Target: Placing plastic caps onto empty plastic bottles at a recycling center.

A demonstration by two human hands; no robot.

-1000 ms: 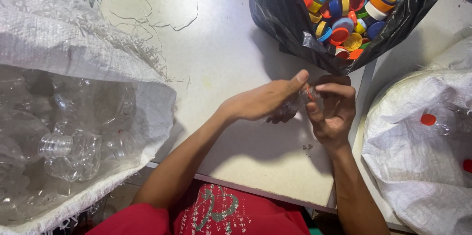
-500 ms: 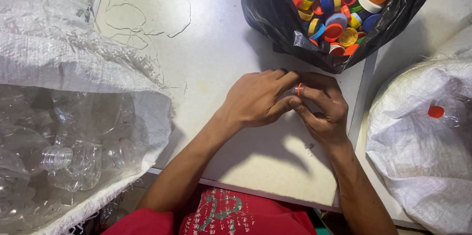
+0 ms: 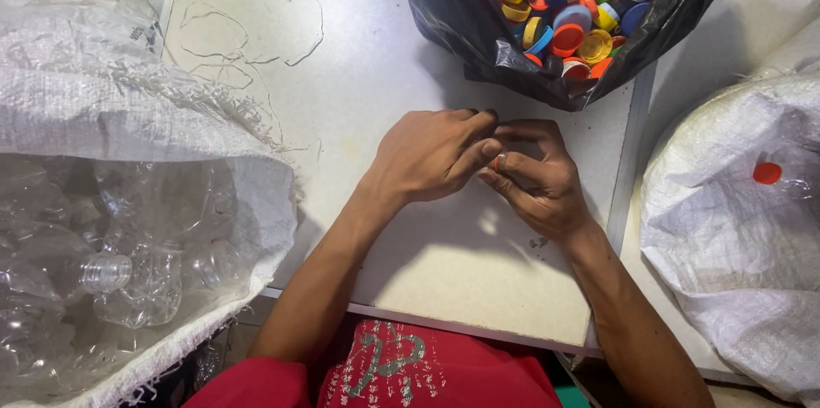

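I had both forearms angled up and inward from the lower edge of the view, the wrists low and the hands meeting near the middle. My left hand (image 3: 431, 154) lay palm down, its knuckles toward the camera and its fingers (image 3: 475, 154) curled in toward the other hand. My right hand (image 3: 534, 177) was turned partly on its side, fingers bent and pointing left, its fingertips touching those of the left. Whether anything sat pinched between them I could not tell.
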